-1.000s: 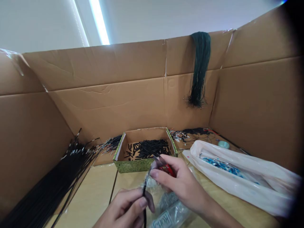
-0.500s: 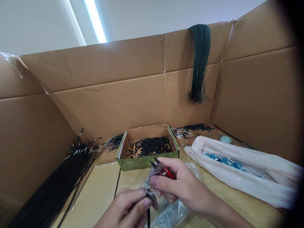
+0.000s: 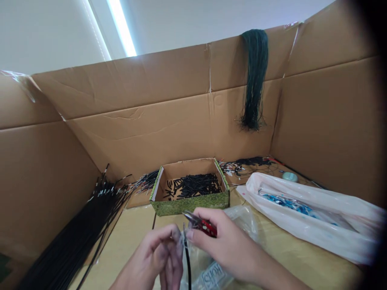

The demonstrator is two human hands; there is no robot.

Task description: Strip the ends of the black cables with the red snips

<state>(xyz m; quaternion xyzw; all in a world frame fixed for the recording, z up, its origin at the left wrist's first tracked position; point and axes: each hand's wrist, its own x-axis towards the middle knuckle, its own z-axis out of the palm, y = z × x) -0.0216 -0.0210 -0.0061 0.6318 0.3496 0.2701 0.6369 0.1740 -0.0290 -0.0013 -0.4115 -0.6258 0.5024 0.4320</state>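
Note:
In my right hand are small red-handled snips, their dark blades pointing up and left. My right thumb and a fingertip are also at the upper end of a black cable, which hangs down between the hands. My left hand is close beside that cable end, fingers curled; whether it grips anything is hidden by blur. Under the hands lies a clear plastic bag with a RoHS label.
A green-sided box holds short black pieces. Long black cables lie at left. A white bag with blue-white items is at right. Dark green strands hang over the cardboard wall.
My left hand has shifted left and down, its fingers opened from a pinch at the cable end. The snips have turned more to the left, and more of the cable shows.

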